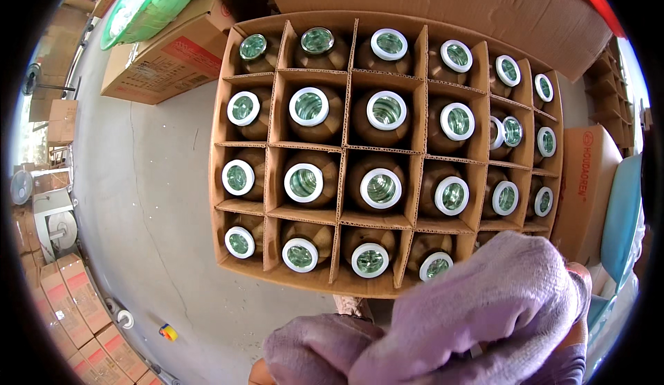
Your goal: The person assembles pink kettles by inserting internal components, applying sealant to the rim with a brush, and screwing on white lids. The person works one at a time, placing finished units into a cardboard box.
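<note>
Right hand in a pale purple knit glove, low right, fingers curled over and pressed against the left hand, also gloved, at bottom centre. Cannot tell whether either hand grips anything; no object shows between them.

Just above the hands: open cardboard carton with a cardboard divider grid, one brown glass bottle per cell, white rings round greenish mouths, seen from above. Right glove overlaps the carton's near right corner.

Carton stands on grey concrete floor. More cardboard boxes at upper left.
</note>
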{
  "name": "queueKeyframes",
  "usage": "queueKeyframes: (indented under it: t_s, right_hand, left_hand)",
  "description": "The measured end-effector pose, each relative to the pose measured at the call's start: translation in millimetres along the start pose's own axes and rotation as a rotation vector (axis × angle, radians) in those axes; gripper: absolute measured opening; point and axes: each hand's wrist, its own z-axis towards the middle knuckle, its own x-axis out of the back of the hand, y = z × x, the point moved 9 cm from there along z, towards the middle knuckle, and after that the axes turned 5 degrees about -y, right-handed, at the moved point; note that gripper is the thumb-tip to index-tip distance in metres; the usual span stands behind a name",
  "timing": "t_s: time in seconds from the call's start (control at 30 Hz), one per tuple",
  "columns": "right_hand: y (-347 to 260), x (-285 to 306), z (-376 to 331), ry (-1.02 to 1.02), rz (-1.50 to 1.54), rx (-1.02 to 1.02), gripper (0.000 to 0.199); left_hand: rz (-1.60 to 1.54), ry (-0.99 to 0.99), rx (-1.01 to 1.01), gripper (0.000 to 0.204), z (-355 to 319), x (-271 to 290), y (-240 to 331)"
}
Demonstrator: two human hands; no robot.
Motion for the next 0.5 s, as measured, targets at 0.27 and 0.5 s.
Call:
queueKeyframes:
  t_s: [0.27,0.5]
  right_hand:
    - [-10.7,-4.6,5.7,-0.173,-1.046,-0.023,0.044]
    - [35.3,-5.3,-8.2,-0.439,-0.444,-0.569,0.039]
  left_hand:
    - [0.199,0.428,-0.036,0.027,8.2,66.3,43.5]
    - [1.511,0.633,-0.660,0.024,149.1,176.2,208.9]
